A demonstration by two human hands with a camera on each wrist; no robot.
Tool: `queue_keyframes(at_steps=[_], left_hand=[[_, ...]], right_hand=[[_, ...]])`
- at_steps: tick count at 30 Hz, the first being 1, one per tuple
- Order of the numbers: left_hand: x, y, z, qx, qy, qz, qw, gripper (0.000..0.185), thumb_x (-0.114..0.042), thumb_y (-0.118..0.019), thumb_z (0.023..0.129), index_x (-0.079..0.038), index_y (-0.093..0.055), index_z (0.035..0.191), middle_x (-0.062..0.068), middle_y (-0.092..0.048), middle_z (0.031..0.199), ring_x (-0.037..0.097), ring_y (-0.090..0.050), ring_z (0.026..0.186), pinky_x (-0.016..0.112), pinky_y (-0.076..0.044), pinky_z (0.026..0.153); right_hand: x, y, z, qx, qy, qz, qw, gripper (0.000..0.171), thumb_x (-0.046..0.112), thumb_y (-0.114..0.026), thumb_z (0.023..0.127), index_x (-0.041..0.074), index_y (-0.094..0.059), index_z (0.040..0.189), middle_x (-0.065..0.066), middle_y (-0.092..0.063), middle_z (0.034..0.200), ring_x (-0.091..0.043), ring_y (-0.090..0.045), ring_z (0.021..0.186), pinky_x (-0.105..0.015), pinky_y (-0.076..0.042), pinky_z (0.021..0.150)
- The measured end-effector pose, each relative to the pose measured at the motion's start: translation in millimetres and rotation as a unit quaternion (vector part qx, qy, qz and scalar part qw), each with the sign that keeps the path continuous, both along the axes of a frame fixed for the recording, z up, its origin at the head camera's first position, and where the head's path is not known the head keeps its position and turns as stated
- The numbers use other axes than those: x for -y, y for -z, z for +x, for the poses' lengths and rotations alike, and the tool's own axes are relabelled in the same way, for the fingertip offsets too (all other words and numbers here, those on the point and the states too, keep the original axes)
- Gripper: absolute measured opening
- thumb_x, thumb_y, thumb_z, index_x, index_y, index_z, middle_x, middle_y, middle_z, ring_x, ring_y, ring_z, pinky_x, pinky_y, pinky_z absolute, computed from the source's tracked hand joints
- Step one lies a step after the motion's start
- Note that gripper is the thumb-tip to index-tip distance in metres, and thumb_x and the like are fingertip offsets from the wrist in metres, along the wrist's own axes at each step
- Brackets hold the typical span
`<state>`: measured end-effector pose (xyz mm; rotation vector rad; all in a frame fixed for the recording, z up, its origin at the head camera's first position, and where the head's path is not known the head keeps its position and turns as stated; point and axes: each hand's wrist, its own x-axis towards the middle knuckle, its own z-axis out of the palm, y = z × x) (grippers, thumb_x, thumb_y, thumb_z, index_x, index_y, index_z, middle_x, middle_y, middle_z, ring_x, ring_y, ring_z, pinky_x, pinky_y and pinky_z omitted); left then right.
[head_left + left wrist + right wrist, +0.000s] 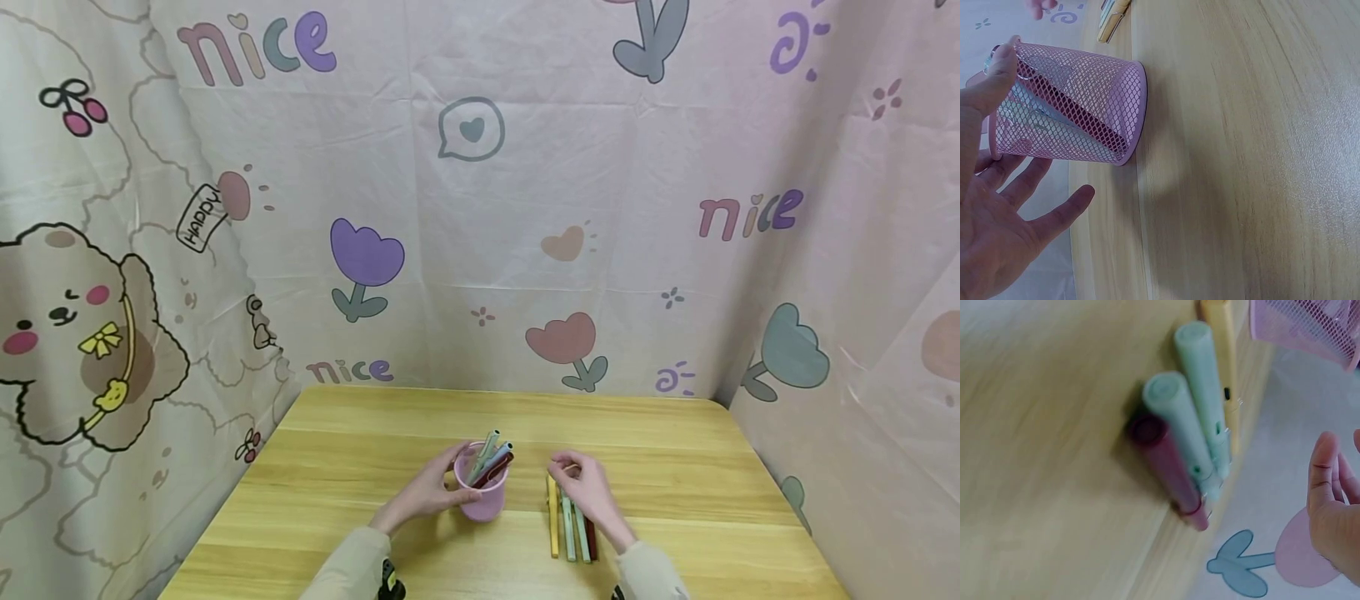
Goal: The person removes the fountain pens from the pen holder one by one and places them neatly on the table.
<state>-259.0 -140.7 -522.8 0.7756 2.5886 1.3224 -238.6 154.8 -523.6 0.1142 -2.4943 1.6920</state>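
Note:
My left hand (429, 490) holds a pink mesh pen holder (482, 505) by its upper part, thumb on one side and fingers on the other. Several pens stand in it, among them a dark red pen (1072, 109) seen through the mesh. To the right, my right hand (588, 487) is over the far ends of a row of loose pens, fingers loosely bent, with nothing visible between them. The row has a yellow pen (1229, 362), two pale green pens (1200, 378) and a dark red pen (1169, 465) lying side by side on the table.
The wooden table (360, 425) carries the holder and the loose pens. A printed cloth (480, 200) hangs behind the table's far edge and along both sides.

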Motion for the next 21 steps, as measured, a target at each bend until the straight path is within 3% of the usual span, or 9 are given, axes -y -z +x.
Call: queue_keyframes(at_steps=[8, 15, 21], left_hand=[[1, -1.9, 1.2, 0.001, 0.0, 0.003, 1.0, 0.096, -0.033, -0.08, 0.084, 0.003, -0.027, 0.156, 0.032, -0.04, 0.154, 0.052, -0.047, 0.135, 0.072, -0.042, 0.108], [1, -1.6, 0.2, 0.001, 0.003, 0.006, 1.0, 0.095, -0.033, -0.08, 0.085, 0.004, -0.027, 0.155, 0.032, -0.04, 0.154, 0.053, -0.048, 0.135, 0.071, -0.044, 0.106], [0, -2.1, 0.1, -0.003, 0.01, 0.011, 0.9999, 0.093, -0.03, -0.08, 0.086, 0.002, -0.028, 0.156, 0.031, -0.041, 0.153, 0.052, -0.048, 0.135, 0.072, -0.044, 0.106]], right_hand=[[19, -5.2, -2.7, -0.009, -0.036, -0.008, 0.999, 0.027, 0.015, -0.072, 0.092, -0.005, -0.07, 0.11, -0.014, -0.072, 0.094, -0.022, -0.068, 0.072, -0.032, -0.062, 0.059], [33, -7.5, -5.5, -0.028, -0.059, 0.009, 0.998, 0.034, 0.021, -0.071, 0.093, -0.007, -0.07, 0.112, -0.015, -0.073, 0.094, -0.019, -0.069, 0.074, -0.018, -0.057, 0.058], [42, -7.7, -8.0, -0.038, -0.061, 0.014, 0.997, 0.038, 0.025, -0.073, 0.092, -0.004, -0.071, 0.116, -0.016, -0.074, 0.094, -0.026, -0.072, 0.076, -0.017, -0.057, 0.06]])
